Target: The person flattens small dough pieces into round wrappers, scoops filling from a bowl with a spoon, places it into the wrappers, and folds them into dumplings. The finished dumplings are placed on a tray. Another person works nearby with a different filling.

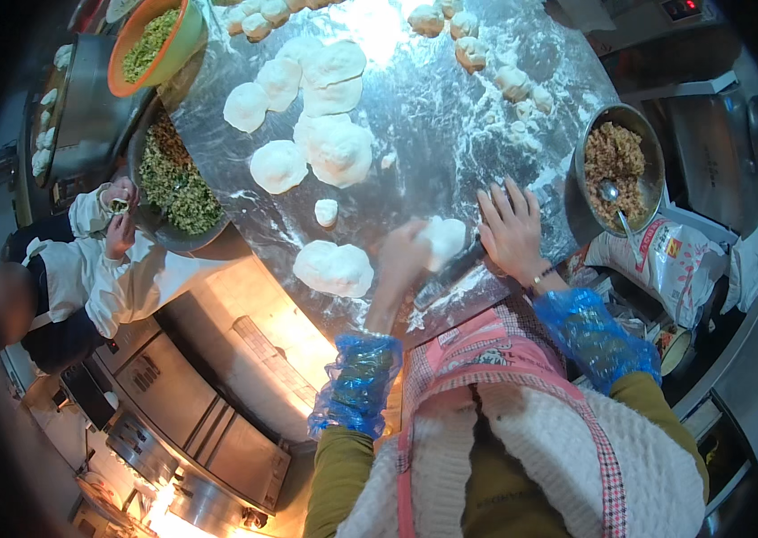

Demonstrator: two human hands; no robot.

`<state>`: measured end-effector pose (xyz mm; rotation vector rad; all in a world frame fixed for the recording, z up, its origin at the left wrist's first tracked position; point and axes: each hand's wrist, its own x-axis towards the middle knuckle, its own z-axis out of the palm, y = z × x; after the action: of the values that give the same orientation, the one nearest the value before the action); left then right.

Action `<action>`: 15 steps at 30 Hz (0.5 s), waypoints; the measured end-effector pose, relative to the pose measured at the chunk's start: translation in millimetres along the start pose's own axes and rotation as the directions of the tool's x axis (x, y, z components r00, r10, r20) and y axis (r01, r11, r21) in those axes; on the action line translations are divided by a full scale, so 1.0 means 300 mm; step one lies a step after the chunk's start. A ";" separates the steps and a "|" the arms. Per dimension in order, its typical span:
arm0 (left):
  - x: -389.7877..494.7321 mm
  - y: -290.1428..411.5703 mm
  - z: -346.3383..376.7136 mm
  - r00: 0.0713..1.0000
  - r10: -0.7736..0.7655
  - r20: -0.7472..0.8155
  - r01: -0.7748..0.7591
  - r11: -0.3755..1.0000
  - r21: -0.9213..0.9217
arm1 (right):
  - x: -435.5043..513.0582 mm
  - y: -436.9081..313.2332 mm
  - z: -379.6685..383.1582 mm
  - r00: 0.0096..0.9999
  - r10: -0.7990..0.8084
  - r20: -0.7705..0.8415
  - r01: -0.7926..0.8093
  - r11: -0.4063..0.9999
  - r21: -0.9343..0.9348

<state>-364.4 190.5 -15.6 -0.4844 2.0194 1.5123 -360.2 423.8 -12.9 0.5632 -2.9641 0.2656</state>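
Note:
My left hand (407, 250) is a little blurred and grips the edge of a small floured dough round (446, 241). Close by, my right hand (510, 225) lies flat with fingers spread, its palm at the upper end of a dark rolling pin (447, 277). The pin slants along the near edge of the floured metal worktop (419, 155). To the left, a small dough piece (326, 212) sits above overlapping dough rounds (333, 269). Farther off are several flattened dough rounds (335, 151).
Unrolled dough lumps (471, 54) lie at the far side. At right stands a metal bowl (654, 134) of filling with a spoon; at left, a large bowl of chopped filling (180, 181) and an orange-rimmed bowl (180, 60). A co-worker (96, 262) holds a small wrapper at left.

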 end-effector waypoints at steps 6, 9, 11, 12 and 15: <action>0.037 0.064 0.060 0.947 0.320 -0.040 -0.262 0.837 0.481 | 0.191 -0.050 0.078 0.989 0.093 -0.110 -0.085 0.993 0.078; 0.036 0.051 -0.006 0.986 0.121 -0.116 -0.089 0.965 0.248 | 0.050 -0.012 0.036 0.999 0.034 -0.035 -0.031 0.997 0.073; 0.018 0.010 -0.025 0.989 -0.096 -0.116 0.074 0.981 -0.180 | -0.012 0.008 0.016 1.000 -0.017 0.014 0.016 0.999 0.045; 0.016 0.007 -0.023 0.997 0.031 -0.076 -0.029 0.999 0.032 | 0.019 -0.003 0.017 1.000 -0.005 -0.023 0.006 0.998 0.062; 0.016 0.066 0.062 0.917 0.393 0.064 -0.384 0.828 0.408 | 0.227 -0.060 0.078 0.988 0.123 -0.092 -0.115 0.990 0.085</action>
<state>-375.6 214.3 -7.6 0.0940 2.4808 1.2291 -418.2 378.7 -23.4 0.3707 -2.9074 0.4115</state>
